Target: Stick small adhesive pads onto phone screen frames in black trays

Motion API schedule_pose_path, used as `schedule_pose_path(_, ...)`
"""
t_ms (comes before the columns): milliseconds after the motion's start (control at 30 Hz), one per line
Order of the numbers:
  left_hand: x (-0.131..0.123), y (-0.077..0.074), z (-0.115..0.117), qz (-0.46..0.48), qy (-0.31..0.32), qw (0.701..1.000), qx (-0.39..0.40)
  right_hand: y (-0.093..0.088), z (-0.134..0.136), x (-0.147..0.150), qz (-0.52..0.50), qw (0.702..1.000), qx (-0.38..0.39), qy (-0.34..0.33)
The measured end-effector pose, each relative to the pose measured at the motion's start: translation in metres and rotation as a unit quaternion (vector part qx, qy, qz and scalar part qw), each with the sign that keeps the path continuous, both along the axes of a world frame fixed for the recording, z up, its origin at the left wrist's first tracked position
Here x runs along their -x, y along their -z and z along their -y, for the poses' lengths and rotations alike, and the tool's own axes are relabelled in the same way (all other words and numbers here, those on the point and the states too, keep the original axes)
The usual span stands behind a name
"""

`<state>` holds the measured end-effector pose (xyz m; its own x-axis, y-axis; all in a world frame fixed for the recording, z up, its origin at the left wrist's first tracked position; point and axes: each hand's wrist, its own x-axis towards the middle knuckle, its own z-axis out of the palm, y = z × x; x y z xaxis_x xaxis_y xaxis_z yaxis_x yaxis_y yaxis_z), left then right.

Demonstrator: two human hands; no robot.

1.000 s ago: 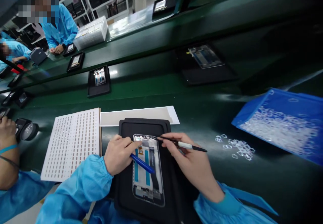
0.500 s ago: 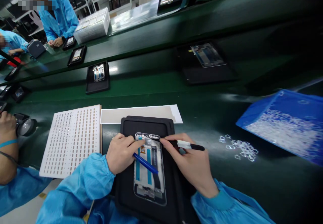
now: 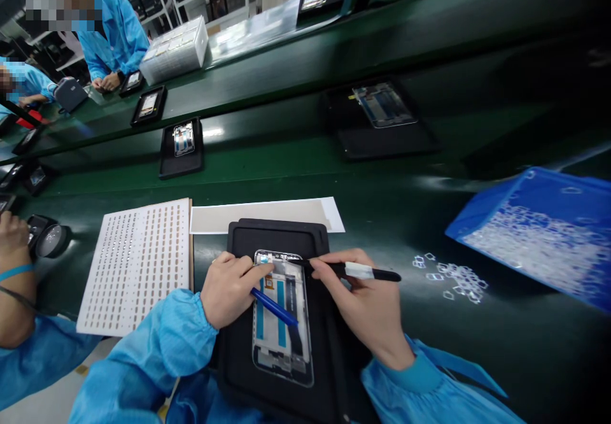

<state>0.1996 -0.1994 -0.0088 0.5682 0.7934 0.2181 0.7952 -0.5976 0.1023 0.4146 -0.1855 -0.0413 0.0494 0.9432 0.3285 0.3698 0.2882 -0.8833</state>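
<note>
A phone frame [image 3: 281,322] lies in a black tray [image 3: 286,239] in front of me on the green bench. My left hand [image 3: 229,290] is closed around a blue pen-like tool [image 3: 274,307] that lies across the frame, and its fingertips press on the frame's top left corner. My right hand [image 3: 356,296] pinches black tweezers with a white label [image 3: 351,271]; their tip touches the frame's top edge.
A perforated white sheet [image 3: 136,265] lies left of the tray, a white strip [image 3: 265,215] behind it. A blue bin [image 3: 539,233] of small clear parts sits right, with loose parts [image 3: 451,279] spilled beside it. Other trays with phones [image 3: 182,147] ride the belt. A neighbour's arm [image 3: 14,284] is at left.
The tweezers in my right hand have shifted slightly right along the frame's top edge. My left hand stays on the corner.
</note>
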Motion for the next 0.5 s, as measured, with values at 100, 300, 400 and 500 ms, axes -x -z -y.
schedule_pose_path(100,-0.0004,-0.0008,-0.0003,0.006,0.003,1.0,0.001,0.0001,-0.0001,-0.0017,0.002,1.0,0.008,-0.014)
schedule_pose_path(300,-0.0013,-0.002,-0.0011,0.018,0.006,1.0,-0.002,-0.0009,-0.002,0.0001,0.023,0.999,0.0,-0.028)
schedule_pose_path(400,-0.001,-0.0019,-0.0011,0.015,0.007,1.0,0.0,-0.002,-0.0031,0.0019,0.039,0.999,-0.015,-0.027)
schedule_pose_path(500,-0.0006,-0.0015,-0.0012,0.01,0.006,1.0,-0.001,-0.0038,-0.0026,0.0038,0.055,0.998,-0.034,-0.021)
